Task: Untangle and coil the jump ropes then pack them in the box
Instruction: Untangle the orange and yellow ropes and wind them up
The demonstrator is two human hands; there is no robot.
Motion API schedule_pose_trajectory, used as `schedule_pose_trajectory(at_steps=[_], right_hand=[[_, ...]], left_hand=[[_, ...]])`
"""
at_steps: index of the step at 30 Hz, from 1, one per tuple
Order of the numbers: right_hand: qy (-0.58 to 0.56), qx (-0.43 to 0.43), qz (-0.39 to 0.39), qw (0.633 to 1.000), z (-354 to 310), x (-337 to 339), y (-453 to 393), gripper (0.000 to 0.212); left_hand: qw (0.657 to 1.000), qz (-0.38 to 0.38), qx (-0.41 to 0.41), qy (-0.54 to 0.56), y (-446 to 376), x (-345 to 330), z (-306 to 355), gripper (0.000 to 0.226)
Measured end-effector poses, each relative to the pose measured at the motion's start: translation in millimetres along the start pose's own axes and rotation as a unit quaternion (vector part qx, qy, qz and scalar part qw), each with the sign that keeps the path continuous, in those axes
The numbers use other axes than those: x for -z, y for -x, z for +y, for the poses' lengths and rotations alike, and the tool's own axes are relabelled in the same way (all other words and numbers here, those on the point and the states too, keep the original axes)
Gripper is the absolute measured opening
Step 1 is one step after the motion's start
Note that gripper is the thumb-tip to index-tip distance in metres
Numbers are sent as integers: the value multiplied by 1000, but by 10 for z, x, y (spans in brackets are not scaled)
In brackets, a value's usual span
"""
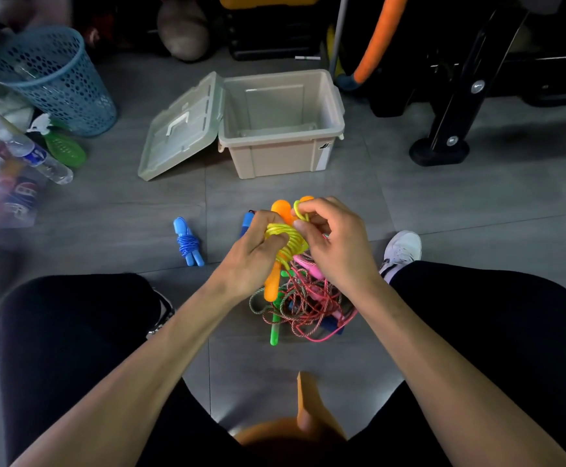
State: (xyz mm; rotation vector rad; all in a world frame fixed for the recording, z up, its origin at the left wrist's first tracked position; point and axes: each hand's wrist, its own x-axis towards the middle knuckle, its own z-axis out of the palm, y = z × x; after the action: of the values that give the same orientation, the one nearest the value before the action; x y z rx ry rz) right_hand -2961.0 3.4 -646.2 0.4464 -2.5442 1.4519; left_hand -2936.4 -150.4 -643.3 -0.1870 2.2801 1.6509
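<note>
Above the tangled pile, both hands curled round the yellow rope

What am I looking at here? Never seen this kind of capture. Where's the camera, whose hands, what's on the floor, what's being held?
There is no robot: one wide-angle camera sits on a person's head, looking forward and down, so the arms reaching in from below are the wearer's own.

The left hand grips a coil of yellow rope wound around orange handles. The right hand pinches a loop of the same rope near the top.

Below the hands, on the grey tiled floor, lies a tangled pile of ropes, red-striped cord with green and pink handles. To the left lies a blue rope, already coiled around its handles.

Ahead stands the beige box, open and empty as far as I can see, its lid swung to the left. A blue mesh basket and a water bottle are at far left.
</note>
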Motion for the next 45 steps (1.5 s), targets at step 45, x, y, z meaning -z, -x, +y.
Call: schedule_pose_trajectory(at_steps=[45], right_hand=[[142,90,-131,977,-92,-93,140,9]], left_hand=[[836,130,-259,-466,240,117,-118,26]])
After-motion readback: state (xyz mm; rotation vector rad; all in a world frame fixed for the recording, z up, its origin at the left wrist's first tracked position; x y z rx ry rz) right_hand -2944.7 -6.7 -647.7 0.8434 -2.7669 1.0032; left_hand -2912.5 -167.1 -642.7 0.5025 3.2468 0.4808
